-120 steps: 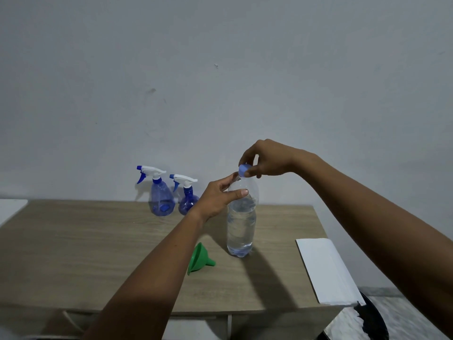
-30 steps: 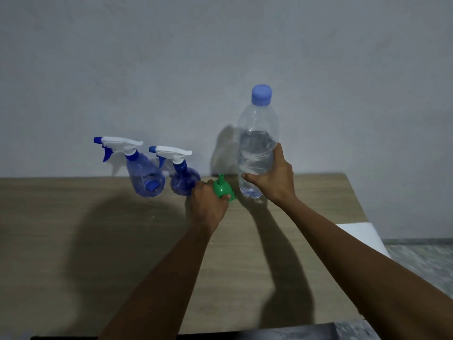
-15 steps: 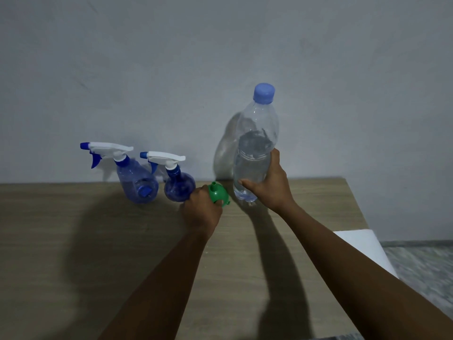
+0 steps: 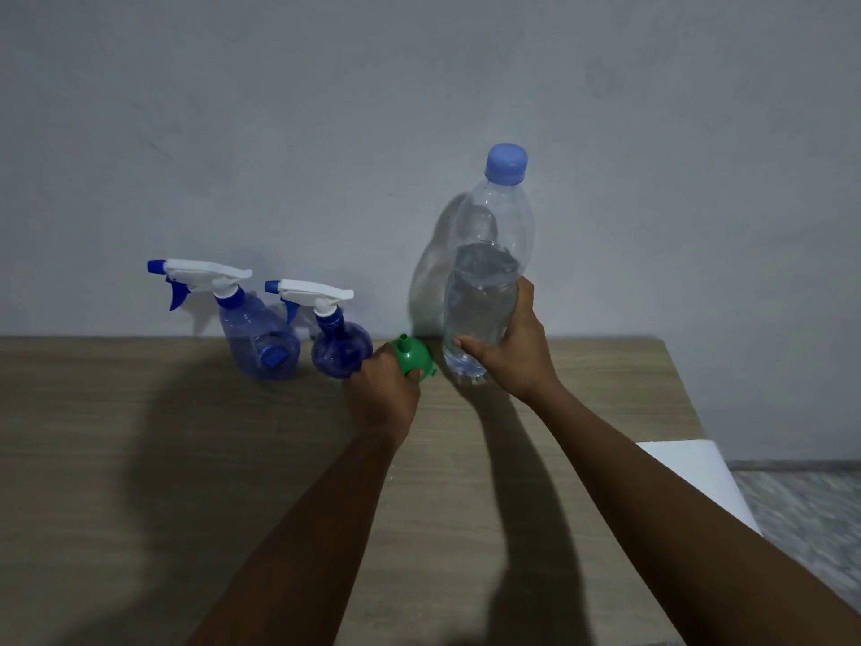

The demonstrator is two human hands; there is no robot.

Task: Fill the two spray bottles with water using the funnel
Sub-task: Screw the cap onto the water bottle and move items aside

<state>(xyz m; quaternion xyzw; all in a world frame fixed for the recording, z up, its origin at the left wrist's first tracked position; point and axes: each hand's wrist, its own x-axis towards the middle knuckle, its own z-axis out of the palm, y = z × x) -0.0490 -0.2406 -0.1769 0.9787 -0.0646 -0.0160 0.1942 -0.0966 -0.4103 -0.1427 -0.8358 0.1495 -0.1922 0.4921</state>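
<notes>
Your left hand (image 4: 382, 389) grips the green funnel (image 4: 412, 356) beside two capped spray bottles (image 4: 261, 338), your right hand (image 4: 512, 356) holds the capped water bottle (image 4: 484, 282) upright.

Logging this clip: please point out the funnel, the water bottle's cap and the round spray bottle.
funnel (image 4: 416, 354), head view, green cone
water bottle cap (image 4: 507, 163), head view, cap's side
round spray bottle (image 4: 340, 354), head view, round blue body
</notes>
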